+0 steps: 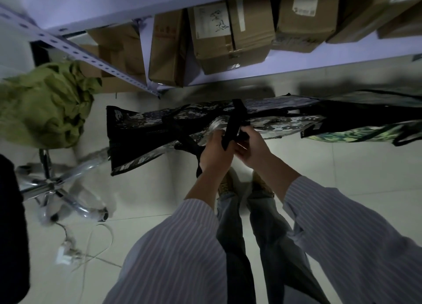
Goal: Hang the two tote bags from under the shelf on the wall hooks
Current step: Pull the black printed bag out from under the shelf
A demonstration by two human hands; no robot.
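Both hands, L hand (211,153) & R hand (250,147), grip strap (234,124); tote bag (159,130) lies left-right.

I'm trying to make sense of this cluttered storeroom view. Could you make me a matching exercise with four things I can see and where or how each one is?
Things:
1 camouflage tote bag
2 cardboard boxes
3 green cloth
4 white plug and cord

Places or states:
A lying loose on the floor tiles, lower left
B crumpled at the left edge
C on the metal shelf
D held by its black strap in the left hand and right hand

Pairs: 1-D, 2-C, 3-B, 4-A.
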